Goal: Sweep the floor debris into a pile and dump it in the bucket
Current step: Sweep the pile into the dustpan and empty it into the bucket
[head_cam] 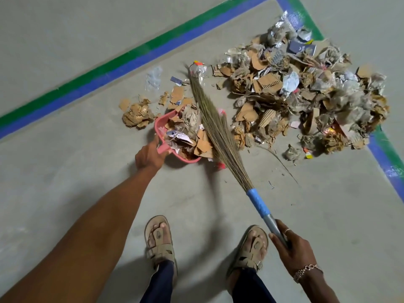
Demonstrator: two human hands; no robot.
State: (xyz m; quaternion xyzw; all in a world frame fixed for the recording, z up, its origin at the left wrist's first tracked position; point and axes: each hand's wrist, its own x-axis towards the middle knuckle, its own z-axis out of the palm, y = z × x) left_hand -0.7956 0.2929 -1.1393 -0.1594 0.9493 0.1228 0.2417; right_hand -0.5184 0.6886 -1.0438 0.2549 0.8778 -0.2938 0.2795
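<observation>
— Where is the debris?

— Most of it lies in a big debris pile (306, 95) on the far right of the concrete floor (65, 171). It is torn cardboard, crumpled paper and bits of foil, inside the corner made by the green-and-blue tape lines (109, 73). A smaller clump of crumpled cardboard (136, 115) sits apart on the left, with a few scraps around it.

— And the person's hands?

— The left hand (150, 155) has its fingers curled round the handle of a pink dustpan (157, 127). The dustpan rests on the floor between the clump and the pile, heaped with cardboard and paper scraps (185, 136). The right hand (293, 248) (a ring on one finger, a chain bracelet at the wrist) is wrapped round the metal end of a grass broom (215, 125), near and to the right.

— How does the broom lie?

— It slants from near right to far left. A blue wrap (258, 202) binds the bristles to the handle. The bristles cross the dustpan's right side, and their tips reach past it to the far side.

— Anything else?

— Two feet in tan sandals (160, 248) stand at the near edge, between the arms.
</observation>
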